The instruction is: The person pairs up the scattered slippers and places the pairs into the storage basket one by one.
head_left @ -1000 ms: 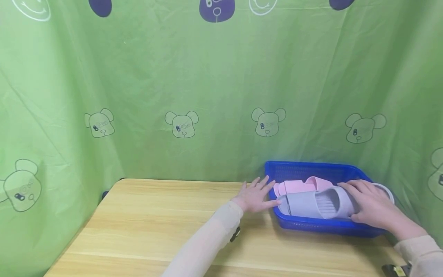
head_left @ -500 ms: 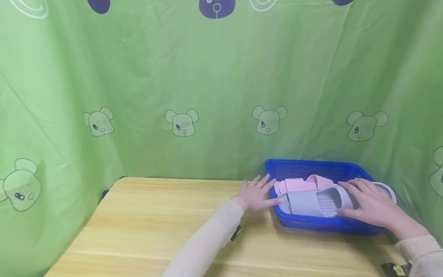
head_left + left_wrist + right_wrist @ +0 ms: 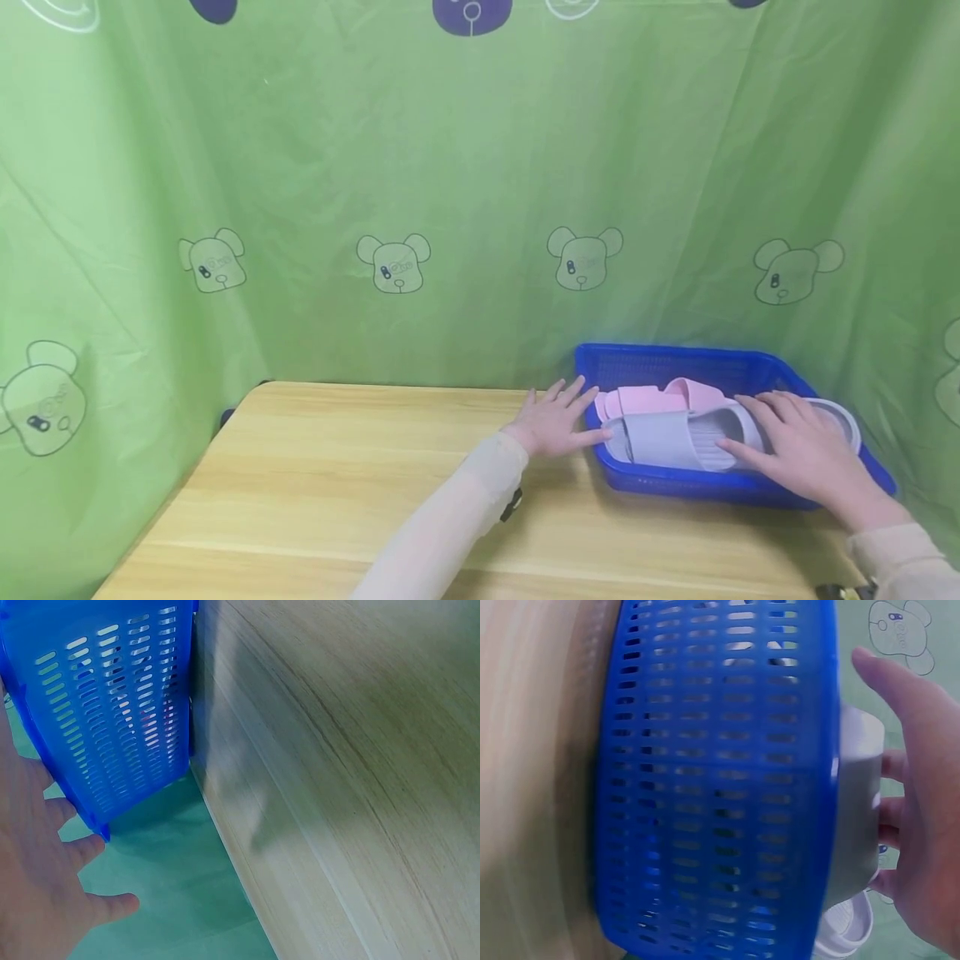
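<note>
A blue plastic basket [image 3: 675,485] stands at the right of the table, with slippers inside. A pink slipper [image 3: 648,402] lies at the back, and a grey slipper [image 3: 660,440] lies in front of it. Another grey slipper [image 3: 846,421] shows partly behind my right hand. My left hand [image 3: 551,423] is spread at the basket's left end, its thumb by the grey toe. Over the grey slippers rests my right hand [image 3: 806,450], fingers loosely bent. In the right wrist view its thumb [image 3: 889,679] stands away from the grey slipper [image 3: 859,802].
The wooden table [image 3: 337,483] extends to the left of the basket. A green curtain [image 3: 480,167] with printed bear heads hangs behind the table and at both sides. The basket stands close to the curtain at the back right.
My right thumb has moved from the basket's front rim to the left over the grey slipper, and the hand has loosened. My left hand has stayed in place.
</note>
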`<move>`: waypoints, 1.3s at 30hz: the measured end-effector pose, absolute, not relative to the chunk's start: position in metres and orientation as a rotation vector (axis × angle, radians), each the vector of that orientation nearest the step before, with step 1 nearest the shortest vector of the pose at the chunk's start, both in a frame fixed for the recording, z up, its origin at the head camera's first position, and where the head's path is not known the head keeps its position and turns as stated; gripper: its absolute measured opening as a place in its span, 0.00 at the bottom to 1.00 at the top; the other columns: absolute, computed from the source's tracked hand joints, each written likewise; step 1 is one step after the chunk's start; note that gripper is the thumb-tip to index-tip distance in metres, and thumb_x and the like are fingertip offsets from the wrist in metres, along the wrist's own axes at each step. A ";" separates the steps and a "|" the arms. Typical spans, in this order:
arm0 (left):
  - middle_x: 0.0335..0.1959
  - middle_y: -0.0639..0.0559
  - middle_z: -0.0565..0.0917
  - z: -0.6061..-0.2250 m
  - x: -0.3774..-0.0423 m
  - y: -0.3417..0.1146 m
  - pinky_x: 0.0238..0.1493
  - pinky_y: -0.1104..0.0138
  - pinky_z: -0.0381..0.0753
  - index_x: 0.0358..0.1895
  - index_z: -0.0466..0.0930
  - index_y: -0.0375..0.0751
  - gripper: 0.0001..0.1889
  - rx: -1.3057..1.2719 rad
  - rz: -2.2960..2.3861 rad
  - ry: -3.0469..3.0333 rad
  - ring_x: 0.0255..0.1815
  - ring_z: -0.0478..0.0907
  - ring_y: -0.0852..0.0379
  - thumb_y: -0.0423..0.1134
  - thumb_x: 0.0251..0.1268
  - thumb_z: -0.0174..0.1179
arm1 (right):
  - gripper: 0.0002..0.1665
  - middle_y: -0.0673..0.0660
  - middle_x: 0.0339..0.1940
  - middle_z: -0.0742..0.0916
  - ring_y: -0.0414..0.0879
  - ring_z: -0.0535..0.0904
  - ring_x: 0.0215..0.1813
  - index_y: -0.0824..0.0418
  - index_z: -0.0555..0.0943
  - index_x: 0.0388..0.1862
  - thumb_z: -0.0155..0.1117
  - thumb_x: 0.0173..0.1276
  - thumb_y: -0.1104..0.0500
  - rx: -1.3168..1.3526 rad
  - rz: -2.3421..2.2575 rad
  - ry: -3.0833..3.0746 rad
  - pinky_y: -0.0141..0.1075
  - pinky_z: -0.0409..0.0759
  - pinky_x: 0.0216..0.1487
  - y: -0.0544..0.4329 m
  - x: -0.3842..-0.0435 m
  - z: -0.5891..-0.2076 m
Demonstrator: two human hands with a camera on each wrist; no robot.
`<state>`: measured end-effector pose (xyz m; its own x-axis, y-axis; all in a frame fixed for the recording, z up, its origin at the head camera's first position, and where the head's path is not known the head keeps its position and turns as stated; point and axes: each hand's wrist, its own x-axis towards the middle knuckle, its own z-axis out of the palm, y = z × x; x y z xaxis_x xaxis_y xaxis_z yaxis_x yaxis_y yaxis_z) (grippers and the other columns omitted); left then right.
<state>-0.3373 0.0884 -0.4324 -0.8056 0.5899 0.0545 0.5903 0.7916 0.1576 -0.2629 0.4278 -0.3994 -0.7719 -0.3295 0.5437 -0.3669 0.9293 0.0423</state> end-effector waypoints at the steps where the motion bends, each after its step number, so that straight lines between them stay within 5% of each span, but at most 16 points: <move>1: 0.81 0.59 0.42 -0.433 -0.337 0.088 0.75 0.40 0.49 0.78 0.36 0.68 0.42 -0.981 -0.266 -2.971 0.81 0.46 0.48 0.79 0.63 0.27 | 0.43 0.68 0.47 0.82 0.64 0.73 0.52 0.63 0.79 0.55 0.75 0.46 0.37 0.494 0.095 -2.515 0.60 0.69 0.52 0.428 -0.263 -0.401; 19: 0.81 0.58 0.44 -0.434 -0.337 0.089 0.75 0.40 0.50 0.78 0.38 0.66 0.42 -0.970 -0.285 -2.962 0.81 0.47 0.48 0.78 0.63 0.27 | 0.39 0.72 0.53 0.79 0.69 0.70 0.56 0.66 0.75 0.59 0.68 0.59 0.39 0.429 0.142 -2.574 0.63 0.65 0.56 0.439 -0.260 -0.418; 39: 0.81 0.60 0.42 -0.434 -0.335 0.089 0.75 0.40 0.50 0.78 0.36 0.68 0.41 -0.959 -0.308 -2.972 0.81 0.48 0.49 0.78 0.64 0.28 | 0.36 0.72 0.55 0.78 0.70 0.68 0.58 0.66 0.74 0.60 0.66 0.63 0.42 0.381 0.225 -2.612 0.63 0.62 0.58 0.447 -0.261 -0.432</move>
<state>-0.3349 0.0892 -0.4336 -0.8133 0.5784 0.0632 0.5790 0.7941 0.1848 -0.2612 0.4466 -0.4316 -0.8425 -0.2266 0.4887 -0.3069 0.9475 -0.0898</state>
